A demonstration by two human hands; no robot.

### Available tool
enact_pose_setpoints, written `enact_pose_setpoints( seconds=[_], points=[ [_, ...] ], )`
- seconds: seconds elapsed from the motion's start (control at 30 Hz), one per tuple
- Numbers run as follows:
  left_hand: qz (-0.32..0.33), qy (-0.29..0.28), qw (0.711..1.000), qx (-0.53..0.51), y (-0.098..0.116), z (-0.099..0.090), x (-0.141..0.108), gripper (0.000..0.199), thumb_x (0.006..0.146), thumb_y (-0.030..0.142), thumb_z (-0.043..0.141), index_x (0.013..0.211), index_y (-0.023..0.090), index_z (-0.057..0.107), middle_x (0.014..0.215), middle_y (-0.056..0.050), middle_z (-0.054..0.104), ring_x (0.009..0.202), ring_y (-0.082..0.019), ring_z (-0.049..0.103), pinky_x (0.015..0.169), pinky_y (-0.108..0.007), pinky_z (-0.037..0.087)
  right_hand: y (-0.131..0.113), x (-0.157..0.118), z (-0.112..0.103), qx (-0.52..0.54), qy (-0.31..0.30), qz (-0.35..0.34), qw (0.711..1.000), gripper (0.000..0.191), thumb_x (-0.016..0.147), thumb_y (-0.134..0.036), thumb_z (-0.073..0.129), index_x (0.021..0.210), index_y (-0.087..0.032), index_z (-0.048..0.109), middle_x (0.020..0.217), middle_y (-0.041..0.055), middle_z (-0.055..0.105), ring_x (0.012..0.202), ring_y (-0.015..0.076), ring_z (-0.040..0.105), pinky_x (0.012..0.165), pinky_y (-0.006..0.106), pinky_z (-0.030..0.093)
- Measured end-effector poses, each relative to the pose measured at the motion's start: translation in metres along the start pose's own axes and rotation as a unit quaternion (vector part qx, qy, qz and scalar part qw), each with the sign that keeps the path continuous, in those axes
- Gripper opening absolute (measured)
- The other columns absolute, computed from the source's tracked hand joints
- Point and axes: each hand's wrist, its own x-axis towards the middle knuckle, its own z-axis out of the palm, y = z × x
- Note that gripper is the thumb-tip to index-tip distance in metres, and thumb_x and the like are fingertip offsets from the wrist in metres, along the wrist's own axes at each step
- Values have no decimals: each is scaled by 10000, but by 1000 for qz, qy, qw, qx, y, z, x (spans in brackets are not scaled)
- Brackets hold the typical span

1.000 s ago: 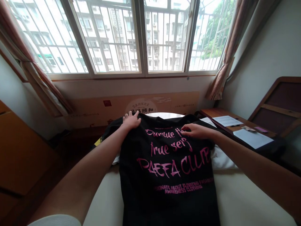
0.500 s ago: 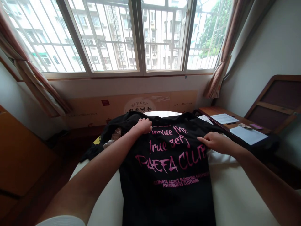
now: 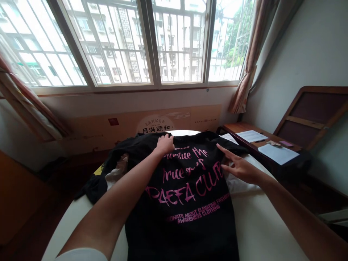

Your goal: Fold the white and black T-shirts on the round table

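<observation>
A black T-shirt (image 3: 185,235) with pink lettering lies spread over a white rounded table (image 3: 261,217), its collar at the far side. My left hand (image 3: 165,143) is at the shirt's collar, left of the neck opening, fingers bent together on the cloth; whether they pinch it is too small to tell. At the shirt's right side, beside the lettering, my right hand (image 3: 236,166) has its thumb and fingers spread apart, with nothing held between them.
White cloth (image 3: 118,172) shows beneath the shirt at the left, with a yellow patch (image 3: 99,169) beside it. At the right, a brown desk (image 3: 231,127) bears papers (image 3: 278,154) near a wooden-framed chair (image 3: 304,121). Windows and curtains stand beyond.
My right hand has opened and let go of the shirt's right side. The shirt's left sleeve area lies further out, and the whole view has shifted slightly.
</observation>
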Motion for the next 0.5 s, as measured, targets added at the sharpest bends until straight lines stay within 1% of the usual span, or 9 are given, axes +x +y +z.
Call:
enact_pose_setpoints(
  seconds=[0.07,0.13,0.2,0.23,0.27,0.33,0.4,0.47,0.5],
  points=[
    [49,28,998,-22,29,-14,-32,397,969,221,452,1324,136,607,1349,-165,639,1212,-299,617,1046,-407,457,-2,1,10,58,-11,-1,998,964,909,-508,733,1689,-359,187,1598,73,517,1374,319,587,1130,508,508],
    [145,89,980,-105,61,-30,-79,273,992,234,439,1166,148,630,1183,-136,680,1048,-252,654,959,-374,486,-5,3,21,106,-12,5,994,996,905,-508,738,1696,-334,158,1463,89,640,1254,309,674,1093,519,541],
    [260,82,947,-172,91,-39,-137,181,1004,261,455,1030,179,615,1034,-91,688,935,-222,654,877,-347,499,-8,6,32,100,5,5,995,961,896,-513,745,1684,-318,231,1387,88,688,1227,319,686,1101,537,532],
    [337,48,921,-189,104,-38,-167,153,1001,298,494,1006,195,607,991,-65,686,880,-206,654,829,-333,503,-9,6,37,76,19,0,997,931,887,-513,753,1667,-313,288,1418,89,669,1279,331,654,1139,550,494],
    [403,14,896,-186,114,-33,-195,168,975,371,569,972,206,602,933,-48,678,812,-202,645,761,-329,503,-10,7,41,44,35,-7,998,901,878,-513,761,1648,-309,339,1479,89,626,1352,344,600,1189,563,435],
    [483,-16,866,-130,128,-11,-242,209,949,412,641,923,211,588,829,-35,646,670,-186,598,586,-321,439,-10,9,48,-8,58,-19,998,864,873,-509,765,1622,-302,388,1601,86,509,1477,354,467,1265,579,300],
    [488,-12,870,-69,134,19,-271,233,966,424,639,871,222,572,710,-23,591,554,-177,534,452,-318,311,-9,10,52,-18,58,-25,998,833,885,-500,748,1611,-298,393,1640,85,458,1512,339,418,1285,568,250],
    [476,-20,878,-48,132,42,-283,194,981,393,621,884,231,575,668,-18,572,507,-170,496,409,-313,238,-11,12,56,4,69,-33,997,740,905,-481,715,1564,-284,444,1587,88,521,1472,314,475,1272,534,297],
    [468,-39,881,-54,129,47,-284,159,981,368,615,903,234,581,656,-11,571,486,-160,474,398,-307,220,-12,13,57,15,86,-35,996,668,908,-475,705,1509,-272,499,1534,88,571,1434,308,517,1259,522,326]
  ],
)
